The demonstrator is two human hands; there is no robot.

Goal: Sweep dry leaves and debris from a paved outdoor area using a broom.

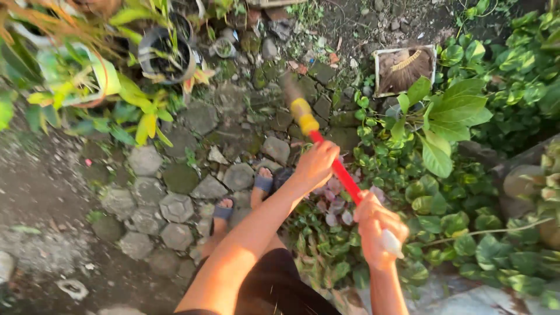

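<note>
A long-handled tool with a red shaft (343, 175), a yellow collar (304, 113) and a blurred dark head slants from lower right up toward the centre. My left hand (315, 164) grips the red shaft partway along. My right hand (378, 229) is closed around the shaft's lower end, where a white tip (393, 245) sticks out. Both arms reach forward over my legs. My feet in blue slippers (263, 182) stand on mossy hexagonal paving stones (176, 207).
Green leafy plants (455, 169) crowd the right side. A dark pot (168, 53) and a pale green pot (74, 73) with yellowing leaves stand at the upper left. A square container (404, 69) holds brown fibres at the upper right. Bare dirt (41, 192) lies at the left.
</note>
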